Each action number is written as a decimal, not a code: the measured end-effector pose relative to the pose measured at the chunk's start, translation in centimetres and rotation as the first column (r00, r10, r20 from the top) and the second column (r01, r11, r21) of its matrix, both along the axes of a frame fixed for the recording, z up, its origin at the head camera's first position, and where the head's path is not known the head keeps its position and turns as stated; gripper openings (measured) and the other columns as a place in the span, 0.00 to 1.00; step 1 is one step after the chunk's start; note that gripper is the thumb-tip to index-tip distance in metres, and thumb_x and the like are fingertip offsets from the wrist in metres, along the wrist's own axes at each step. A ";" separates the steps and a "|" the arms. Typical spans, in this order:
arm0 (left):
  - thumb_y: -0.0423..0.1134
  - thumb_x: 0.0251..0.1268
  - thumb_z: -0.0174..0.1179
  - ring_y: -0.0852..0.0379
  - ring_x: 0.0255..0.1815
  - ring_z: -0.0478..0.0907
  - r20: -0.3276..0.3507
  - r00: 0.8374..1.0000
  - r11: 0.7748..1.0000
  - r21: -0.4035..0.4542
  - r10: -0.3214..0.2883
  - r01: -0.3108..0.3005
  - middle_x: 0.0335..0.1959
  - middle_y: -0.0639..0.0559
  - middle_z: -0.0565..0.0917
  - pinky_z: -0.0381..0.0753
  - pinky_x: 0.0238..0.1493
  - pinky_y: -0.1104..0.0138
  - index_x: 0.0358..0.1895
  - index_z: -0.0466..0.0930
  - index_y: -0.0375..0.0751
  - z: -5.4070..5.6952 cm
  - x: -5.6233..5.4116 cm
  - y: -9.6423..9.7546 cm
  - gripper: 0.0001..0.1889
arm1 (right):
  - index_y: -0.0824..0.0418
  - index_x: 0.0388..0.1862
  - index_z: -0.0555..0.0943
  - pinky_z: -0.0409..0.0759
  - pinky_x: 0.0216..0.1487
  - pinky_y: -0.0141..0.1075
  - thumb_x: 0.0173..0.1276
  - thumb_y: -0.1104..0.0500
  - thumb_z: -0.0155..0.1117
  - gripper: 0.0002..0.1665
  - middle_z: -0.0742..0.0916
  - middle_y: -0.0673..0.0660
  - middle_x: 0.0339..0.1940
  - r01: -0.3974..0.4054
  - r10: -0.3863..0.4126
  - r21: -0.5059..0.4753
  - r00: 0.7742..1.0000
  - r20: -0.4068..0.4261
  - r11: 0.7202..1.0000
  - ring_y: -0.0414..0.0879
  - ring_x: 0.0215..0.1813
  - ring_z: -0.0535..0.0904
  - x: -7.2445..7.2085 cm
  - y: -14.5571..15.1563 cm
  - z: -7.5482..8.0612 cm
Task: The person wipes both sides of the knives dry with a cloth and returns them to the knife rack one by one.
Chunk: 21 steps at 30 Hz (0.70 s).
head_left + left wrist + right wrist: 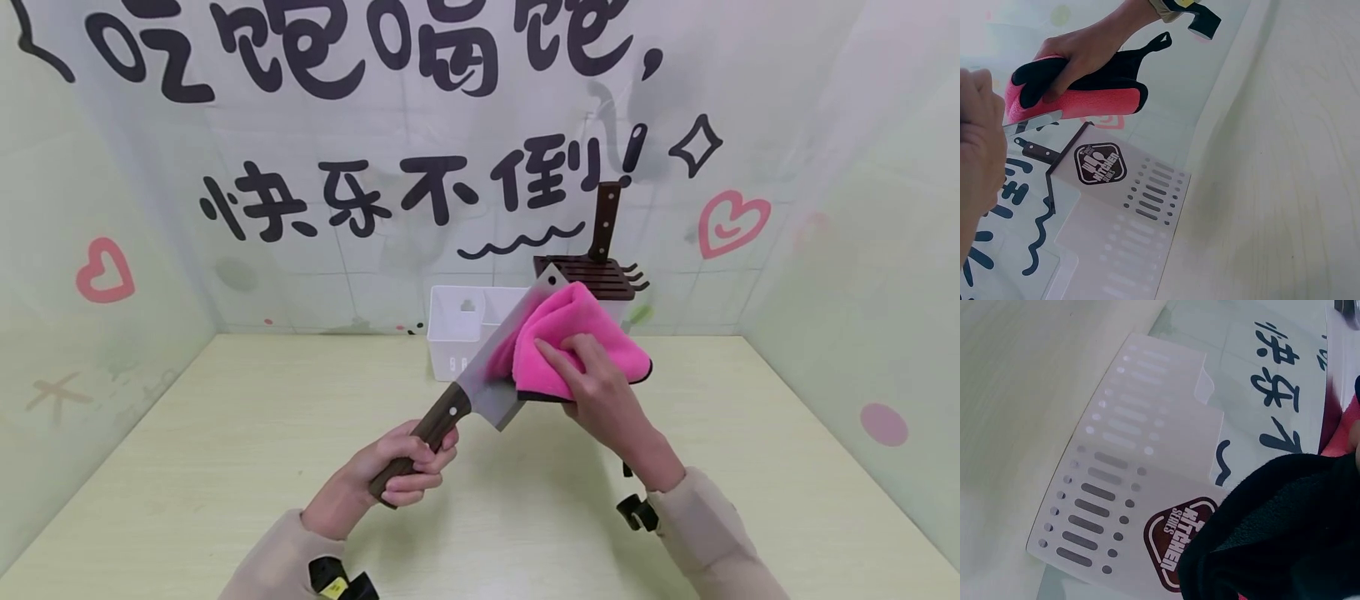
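Observation:
In the head view my left hand (397, 467) grips the dark wooden handle of a cleaver (482, 373). Its broad metal blade slants up and to the right above the table. A folded pink cloth (573, 312) with black edging lies against the blade, and my right hand (607, 408) holds it there. From the left wrist view, the right hand (1088, 53) has the cloth (1100, 103) folded around the blade, its black underside and hanging loop showing. The left hand (979, 144) is partly cut off at that view's edge. Black cloth (1272, 531) covers the right wrist view's lower right.
Behind the cleaver stands a white holder (450, 342) with compartments and slotted sides. Its brown slotted top (615, 287) carries a knife with a brown handle (606, 221) and small hooks at the right. Printed sheeting surrounds the pale wooden table (300, 400) at the back and sides.

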<state>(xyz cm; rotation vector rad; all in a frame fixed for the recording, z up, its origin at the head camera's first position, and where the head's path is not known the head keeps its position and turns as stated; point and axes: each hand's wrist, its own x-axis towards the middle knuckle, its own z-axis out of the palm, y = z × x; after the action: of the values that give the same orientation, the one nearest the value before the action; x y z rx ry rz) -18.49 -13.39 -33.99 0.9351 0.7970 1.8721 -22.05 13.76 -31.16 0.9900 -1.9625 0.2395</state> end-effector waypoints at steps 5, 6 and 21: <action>0.26 0.53 0.27 0.70 0.11 0.55 -0.003 1.000 1.000 -0.009 0.000 0.000 0.19 0.56 0.55 0.51 0.07 0.78 0.41 0.57 0.39 0.0 0.1 0.0 0.13 | 0.66 0.50 0.75 0.77 0.34 0.39 0.32 0.75 0.70 0.38 0.74 0.63 0.34 0.016 -0.015 -0.048 1.000 0.026 0.999 0.53 0.38 0.71 -0.4 0.5 0.1; 0.26 0.53 0.28 0.70 0.11 0.55 -0.002 1.000 1.000 -0.012 0.001 -0.001 0.19 0.56 0.55 0.51 0.07 0.78 0.41 0.57 0.39 0.1 0.1 0.0 0.13 | 0.66 0.51 0.75 0.77 0.34 0.40 0.32 0.76 0.70 0.38 0.74 0.63 0.34 0.019 -0.017 -0.059 0.999 0.030 0.998 0.53 0.38 0.71 -0.5 0.6 0.2; 0.26 0.53 0.26 0.70 0.11 0.56 -0.008 1.000 1.000 -0.019 -0.001 0.001 0.19 0.56 0.56 0.52 0.07 0.78 0.41 0.57 0.39 0.0 0.2 -0.1 0.14 | 0.68 0.51 0.74 0.78 0.31 0.42 0.36 0.75 0.70 0.36 0.74 0.65 0.34 0.116 -0.102 -0.165 0.991 0.090 0.979 0.54 0.37 0.71 -1.4 1.7 0.4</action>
<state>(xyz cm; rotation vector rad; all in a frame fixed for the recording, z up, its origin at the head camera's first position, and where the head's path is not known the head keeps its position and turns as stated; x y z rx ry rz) -18.24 -13.48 -33.99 0.9316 0.8183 1.8576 -23.44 15.42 -30.72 0.7706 -2.0262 0.3837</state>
